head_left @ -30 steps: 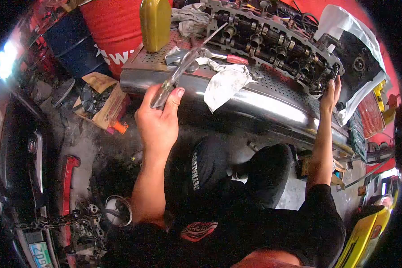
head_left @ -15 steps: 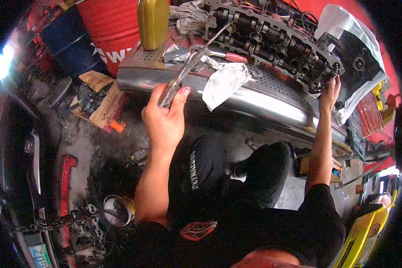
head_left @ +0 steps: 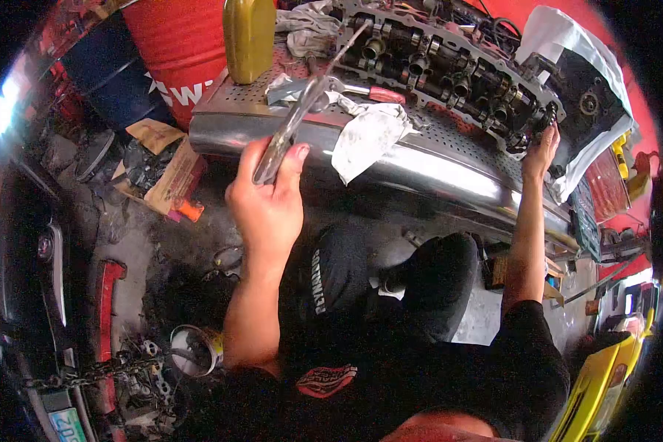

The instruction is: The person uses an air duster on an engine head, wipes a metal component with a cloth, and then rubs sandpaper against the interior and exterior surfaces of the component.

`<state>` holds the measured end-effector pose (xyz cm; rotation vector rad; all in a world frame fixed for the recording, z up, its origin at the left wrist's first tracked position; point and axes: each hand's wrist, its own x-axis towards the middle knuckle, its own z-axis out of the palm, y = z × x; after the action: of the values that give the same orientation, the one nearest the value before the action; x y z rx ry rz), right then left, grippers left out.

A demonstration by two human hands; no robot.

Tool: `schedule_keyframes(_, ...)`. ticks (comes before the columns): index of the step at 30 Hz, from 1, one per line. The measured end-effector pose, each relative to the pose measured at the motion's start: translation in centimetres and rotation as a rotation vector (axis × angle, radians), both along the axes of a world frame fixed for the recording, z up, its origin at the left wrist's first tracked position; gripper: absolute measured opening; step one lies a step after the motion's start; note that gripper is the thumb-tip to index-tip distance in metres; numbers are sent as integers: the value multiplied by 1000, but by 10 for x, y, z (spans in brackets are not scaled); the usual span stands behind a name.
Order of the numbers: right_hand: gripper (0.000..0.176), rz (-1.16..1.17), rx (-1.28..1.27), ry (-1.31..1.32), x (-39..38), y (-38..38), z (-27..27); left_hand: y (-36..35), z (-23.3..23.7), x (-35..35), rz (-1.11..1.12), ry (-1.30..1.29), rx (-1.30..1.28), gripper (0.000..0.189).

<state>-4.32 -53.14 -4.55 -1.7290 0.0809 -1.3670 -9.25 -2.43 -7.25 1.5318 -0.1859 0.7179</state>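
Observation:
My left hand (head_left: 265, 195) is closed around the thick, glossy handle of a long, thin-shafted tool (head_left: 295, 121), whose exact kind I cannot make out. Its shaft points up and away, with the tip over the left end of an engine cylinder head (head_left: 457, 88). The head lies on a perforated metal bench, its camshafts and valve gear exposed. At the head's right end, my right hand (head_left: 541, 152) has its fingers curled on a dark, toothed camshaft sprocket (head_left: 550, 116); the fingertips are partly hidden.
On the bench (head_left: 449, 168) are a white rag (head_left: 370, 141), a red-handled tool (head_left: 384, 94) and a golden oil bottle (head_left: 249, 40). Dark engine parts lie on white sheeting (head_left: 615, 66) at right. A red drum (head_left: 180, 48) and a cardboard box (head_left: 175, 175) stand at left.
The tool in my left hand has shifted slightly left and up, its tip moving over the head's left end. My right hand stays at the sprocket. The view has shifted slightly.

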Motion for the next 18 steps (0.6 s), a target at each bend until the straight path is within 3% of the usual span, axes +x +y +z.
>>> schedule_keyframes(3,60,35,18,3,-1,9,2,0,-1,3,-22,-11,22,23)
schedule_keyframes(6,45,-84,-309,23,4,-27,-14,4,3,4,-18,-10,-6,23)
schedule_keyframes(8,39,-44,-207,24,3,-29,-14,4,5,6,-48,-18,-25,23)
schedule_keyframes(10,42,61,110,45,1,-12,-4,4,8,7,-41,-2,-18,23)
schedule_keyframes(12,42,100,111,39,6,-23,-5,3,9,10,-41,0,-14,23)
schedule_keyframes(15,39,-7,-149,22,7,-31,-14,0,8,14,-44,2,-7,22)
schedule_keyframes(18,40,-17,-218,0,3,-20,-14,0,8,15,-45,10,7,23)
